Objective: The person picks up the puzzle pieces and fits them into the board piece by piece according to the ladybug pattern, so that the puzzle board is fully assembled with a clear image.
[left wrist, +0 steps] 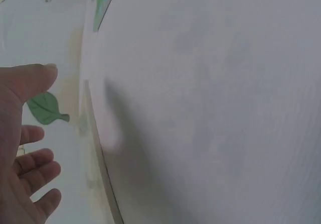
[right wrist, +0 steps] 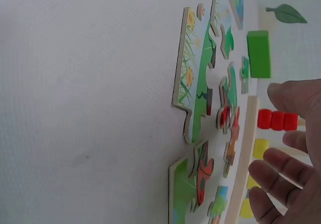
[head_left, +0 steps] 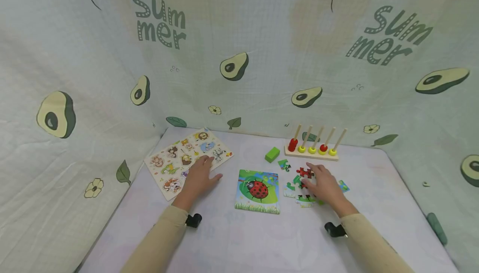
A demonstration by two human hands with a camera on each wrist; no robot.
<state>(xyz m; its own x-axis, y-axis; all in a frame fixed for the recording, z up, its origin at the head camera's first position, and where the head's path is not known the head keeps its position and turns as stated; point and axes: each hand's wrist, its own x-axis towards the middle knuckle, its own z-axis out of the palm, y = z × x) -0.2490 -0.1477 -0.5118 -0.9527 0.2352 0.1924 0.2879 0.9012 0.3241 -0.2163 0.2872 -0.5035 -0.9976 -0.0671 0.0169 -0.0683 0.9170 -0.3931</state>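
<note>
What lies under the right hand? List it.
Loose jigsaw pieces, green, white and red, lie scattered under and around the right hand on the table. A red piece shows beside its fingertips. Whatever sits directly beneath the palm is covered.

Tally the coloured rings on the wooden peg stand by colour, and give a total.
Red rings on the wooden peg stand: 2
Yellow rings: 3
Total: 5 rings, in the head view; the right wrist view blurs them.

Hands (head_left: 262,181) on animal board (head_left: 186,160), puzzle pieces (head_left: 301,185)
</note>
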